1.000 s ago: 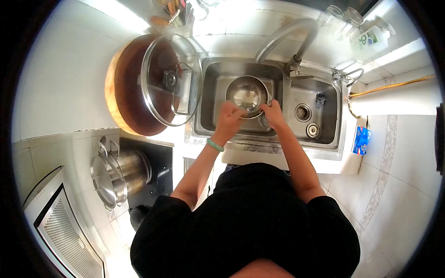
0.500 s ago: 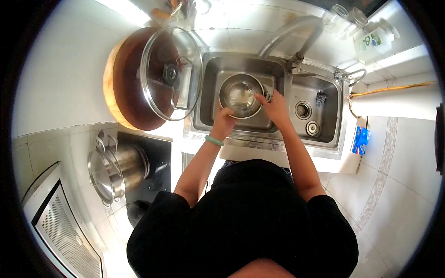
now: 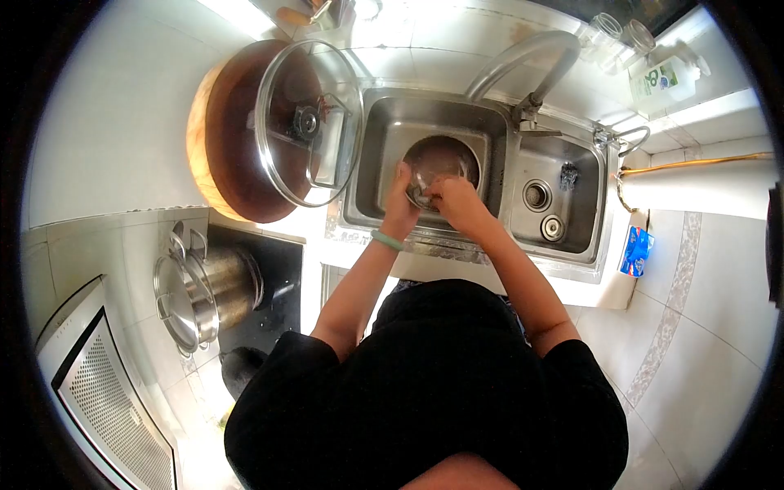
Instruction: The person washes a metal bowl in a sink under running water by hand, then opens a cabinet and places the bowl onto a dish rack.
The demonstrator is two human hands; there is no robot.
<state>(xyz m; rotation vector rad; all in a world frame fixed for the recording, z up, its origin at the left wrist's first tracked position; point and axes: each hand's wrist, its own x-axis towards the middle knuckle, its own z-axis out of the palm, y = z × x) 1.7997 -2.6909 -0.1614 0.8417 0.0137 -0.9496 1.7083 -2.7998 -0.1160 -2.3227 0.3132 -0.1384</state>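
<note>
A round metal bowl [image 3: 447, 155] is held over the left basin of the steel sink [image 3: 384, 131]. Its visible surface looks dark and brownish, turned away from the light. My left hand [image 3: 402, 202], with a green bangle at its wrist, grips the bowl's left edge. My right hand [image 3: 459, 204] is closed at the near side of the bowl, its fingertips pressed to the surface. A greyish steel wool scrubber [image 3: 420, 196] shows in small part beside those fingertips; the rest is hidden.
The faucet [image 3: 531, 65] arches behind the basins. A glass lid [image 3: 282, 106] leans by a round wooden board [image 3: 237, 139] at left. A lidded steel pot [image 3: 208, 286] stands on the black cooktop [image 3: 278, 269]. Another scrubber [image 3: 568, 174] lies in the right basin [image 3: 584, 212].
The bowl has turned from its shiny inside to a darker face and shifted slightly right. My right hand has moved left and nearer to my body, closer to my left hand.
</note>
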